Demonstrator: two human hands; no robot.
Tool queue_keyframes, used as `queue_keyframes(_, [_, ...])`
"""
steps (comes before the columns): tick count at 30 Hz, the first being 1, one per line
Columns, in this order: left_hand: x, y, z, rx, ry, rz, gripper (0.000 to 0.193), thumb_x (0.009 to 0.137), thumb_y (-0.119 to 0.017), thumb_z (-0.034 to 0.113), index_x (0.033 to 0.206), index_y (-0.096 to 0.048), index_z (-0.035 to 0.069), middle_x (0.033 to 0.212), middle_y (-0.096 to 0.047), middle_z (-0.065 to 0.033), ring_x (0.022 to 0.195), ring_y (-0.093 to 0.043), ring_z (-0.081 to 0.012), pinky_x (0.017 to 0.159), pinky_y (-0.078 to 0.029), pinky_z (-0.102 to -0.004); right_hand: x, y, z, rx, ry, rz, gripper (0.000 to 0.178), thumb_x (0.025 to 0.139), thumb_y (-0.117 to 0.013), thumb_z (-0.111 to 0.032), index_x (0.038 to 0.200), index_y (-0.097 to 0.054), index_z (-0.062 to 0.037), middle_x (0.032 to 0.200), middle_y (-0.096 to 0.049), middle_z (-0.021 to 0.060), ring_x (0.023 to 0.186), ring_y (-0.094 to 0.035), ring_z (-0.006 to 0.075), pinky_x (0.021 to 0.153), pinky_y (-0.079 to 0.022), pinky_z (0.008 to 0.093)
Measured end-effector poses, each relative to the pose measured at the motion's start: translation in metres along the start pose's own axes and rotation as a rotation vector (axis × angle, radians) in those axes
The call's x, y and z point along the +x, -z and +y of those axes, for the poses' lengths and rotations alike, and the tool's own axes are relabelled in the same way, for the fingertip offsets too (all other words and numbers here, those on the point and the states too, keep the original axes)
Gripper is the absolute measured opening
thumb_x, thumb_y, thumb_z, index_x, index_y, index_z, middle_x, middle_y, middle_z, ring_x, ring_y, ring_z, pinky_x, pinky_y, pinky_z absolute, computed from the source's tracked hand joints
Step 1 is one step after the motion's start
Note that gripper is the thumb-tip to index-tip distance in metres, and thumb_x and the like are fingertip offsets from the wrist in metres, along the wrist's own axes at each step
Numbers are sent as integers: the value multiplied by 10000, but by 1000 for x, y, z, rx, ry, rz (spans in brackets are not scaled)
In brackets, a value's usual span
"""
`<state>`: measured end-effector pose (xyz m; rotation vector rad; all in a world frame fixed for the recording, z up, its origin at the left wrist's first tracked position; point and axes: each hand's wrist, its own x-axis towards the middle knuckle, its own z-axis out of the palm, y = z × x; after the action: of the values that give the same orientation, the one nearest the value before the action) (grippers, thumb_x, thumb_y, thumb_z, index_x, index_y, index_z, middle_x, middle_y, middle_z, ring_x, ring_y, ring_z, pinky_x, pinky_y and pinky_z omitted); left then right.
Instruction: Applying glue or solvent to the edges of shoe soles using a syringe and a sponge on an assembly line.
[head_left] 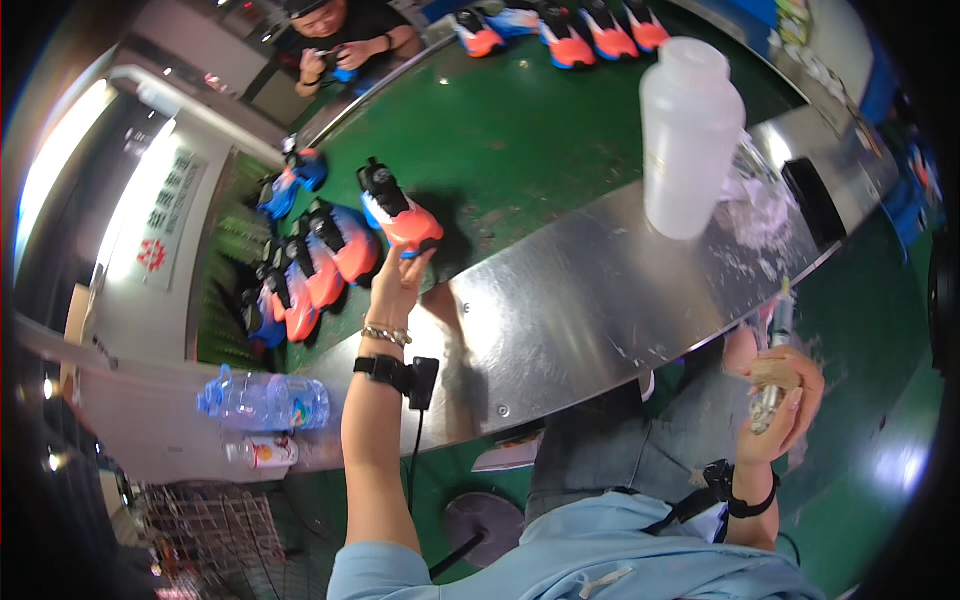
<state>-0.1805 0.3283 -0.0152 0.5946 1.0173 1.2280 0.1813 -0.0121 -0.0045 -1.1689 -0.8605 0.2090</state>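
My left hand (398,280) reaches out over the metal strip and holds a sneaker (405,222) by its toe end. The shoe is orange, blue and white with a black collar, and its toe points toward me. My right hand (785,400) is closed around a slim tool (783,318) near the right edge of the bench. A thin, pale greenish end points up and away from me, and a whitish metal end (766,408) shows below my fingers. The tool's exact kind is unclear, as my fingers hide its middle.
Sneakers (325,270) stand grouped at left, and more (568,40) at the far edge. A white plastic bottle (690,140), crumpled pale plastic (752,205) and a black flat object (812,202) are at right. Water bottles (265,400) lie at left. Across the bench sits a person (345,50).
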Motion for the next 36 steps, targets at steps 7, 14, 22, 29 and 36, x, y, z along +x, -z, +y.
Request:
queue_keyframes(7, [-43,35,31,127,-181,184,230,883,-496,82,1053,-480,-72,1083,-560,-178,1044,-557,-278,874,-491,-337,34,10,47,-91,-5,232,325,919,-349,-233,1106,-456,11,1006,-541,162,768,-581,203,629,-444,261])
queue_keyframes(14, [-63,-28,12,427,79,-169,352,869,-532,90,1172,-429,-57,1093,-565,-170,958,-587,-198,844,-483,-279,76,-20,87,95,-354,393,276,925,-365,-190,1103,-481,-13,993,-564,139,760,-584,196,605,-440,242])
queue_keyframes(22, [29,-144,-24,442,157,-475,289,881,-522,124,1103,-485,-58,1038,-581,-115,927,-577,-156,805,-485,-240,75,-31,84,215,-326,335,240,910,-371,-160,1072,-491,-31,977,-563,143,718,-568,199,600,-447,252])
queue_keyframes(29, [117,-249,-72,439,297,-424,286,929,-426,223,1052,-450,-35,1012,-586,-137,951,-586,-196,806,-500,-276,58,-40,105,161,-197,387,266,859,-410,-229,1024,-475,-31,906,-517,163,675,-523,206,557,-494,320])
queue_keyframes(36, [235,-338,-102,174,420,-444,565,942,-347,345,1205,-275,-150,1091,-497,-282,956,-573,-360,813,-515,-387,6,-2,116,-602,-109,214,297,846,-418,-193,1034,-464,32,960,-499,159,845,-519,237,691,-462,354])
